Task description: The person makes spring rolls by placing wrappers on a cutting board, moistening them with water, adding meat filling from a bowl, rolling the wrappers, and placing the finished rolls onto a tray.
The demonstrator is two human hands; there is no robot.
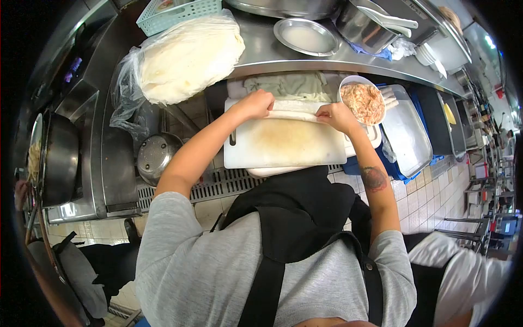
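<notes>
A long pale roll (294,115), seemingly a thin white sheet rolled up, lies across the far part of the white cutting board (289,147). My left hand (260,104) is closed at the roll's left end, fingers curled. At the other end my right hand (334,116) pinches the roll between thumb and fingers. What is inside the roll is hidden. Just beyond my right hand stands a white bowl (342,86) full of pinkish minced filling (362,103). A folded pale green cloth (289,85) lies behind the board.
A big stack of cream-coloured sheets (190,57) in clear plastic sits at the upper left. On the steel shelf (261,49) are a metal dish (306,38) of cloudy liquid and a pot (366,27). A metal tray (406,136) stands right. Other people are at both sides.
</notes>
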